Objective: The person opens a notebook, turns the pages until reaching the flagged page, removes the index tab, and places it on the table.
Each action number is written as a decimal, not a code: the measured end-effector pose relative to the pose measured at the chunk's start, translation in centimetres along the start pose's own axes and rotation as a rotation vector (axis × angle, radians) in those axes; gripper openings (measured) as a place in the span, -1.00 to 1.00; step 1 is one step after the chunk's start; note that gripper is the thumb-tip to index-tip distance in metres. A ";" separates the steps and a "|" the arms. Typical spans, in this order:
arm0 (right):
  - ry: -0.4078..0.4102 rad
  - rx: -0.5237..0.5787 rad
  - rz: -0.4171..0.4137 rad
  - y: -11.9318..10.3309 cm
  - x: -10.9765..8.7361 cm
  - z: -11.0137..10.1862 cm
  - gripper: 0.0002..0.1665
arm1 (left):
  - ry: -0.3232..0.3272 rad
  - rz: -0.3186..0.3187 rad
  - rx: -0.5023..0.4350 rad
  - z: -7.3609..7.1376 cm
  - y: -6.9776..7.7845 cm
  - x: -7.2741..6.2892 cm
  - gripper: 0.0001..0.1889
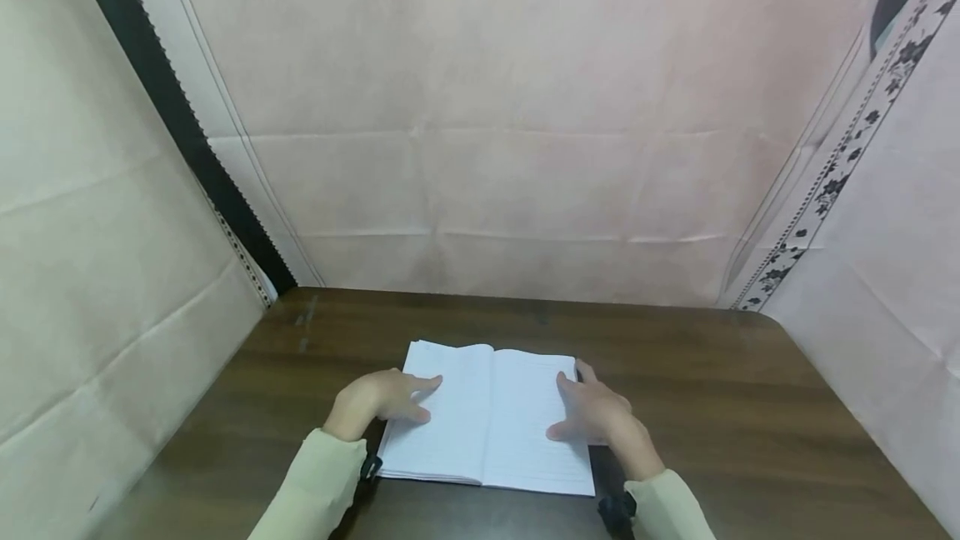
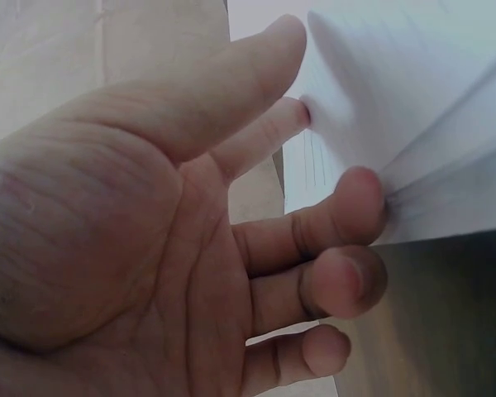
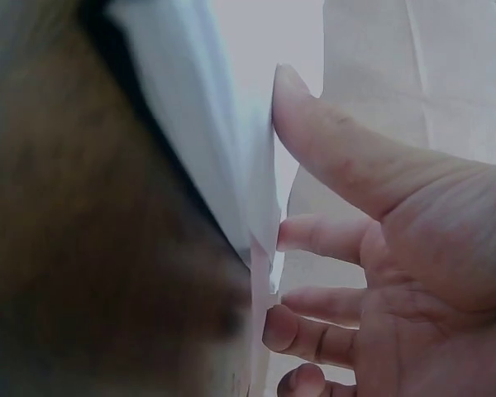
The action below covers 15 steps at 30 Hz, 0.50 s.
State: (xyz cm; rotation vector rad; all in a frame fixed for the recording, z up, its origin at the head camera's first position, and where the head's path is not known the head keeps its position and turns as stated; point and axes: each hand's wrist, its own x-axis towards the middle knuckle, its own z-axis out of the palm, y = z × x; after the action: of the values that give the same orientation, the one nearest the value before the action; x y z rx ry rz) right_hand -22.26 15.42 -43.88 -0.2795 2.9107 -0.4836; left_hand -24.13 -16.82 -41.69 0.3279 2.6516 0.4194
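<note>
An open notebook (image 1: 491, 415) with white lined pages lies flat on a dark wooden table (image 1: 750, 407). My left hand (image 1: 386, 397) rests on the left page with its fingers stretched out. In the left wrist view the fingertips (image 2: 360, 198) touch the paper (image 2: 397, 99) and nothing is gripped. My right hand (image 1: 592, 415) lies on the right page near its outer edge. In the right wrist view the thumb (image 3: 314, 124) presses on the page (image 3: 198, 141), and the other fingers touch the edge of the page stack.
Pale cloth walls close in the table on the left, back and right. Bare wood (image 1: 787, 457) lies to the right of the notebook and behind it. A dark cover edge (image 1: 578, 374) shows under the notebook's right side.
</note>
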 end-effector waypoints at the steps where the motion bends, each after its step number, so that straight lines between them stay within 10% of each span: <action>1: -0.001 -0.010 0.000 -0.1 0.1 0.1 0.06 | -0.001 -0.002 0.002 0.1 -0.1 0.0 -0.34; 15: 0.098 0.043 0.179 -0.4 1.0 1.0 0.13 | 0.021 0.020 0.001 0.4 -0.4 0.2 -0.36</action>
State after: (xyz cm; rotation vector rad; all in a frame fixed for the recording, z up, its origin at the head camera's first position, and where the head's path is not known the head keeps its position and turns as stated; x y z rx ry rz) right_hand -22.97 14.56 -44.87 0.0111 2.9785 -0.5431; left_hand -24.18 -17.04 -42.28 0.3527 2.6711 0.4309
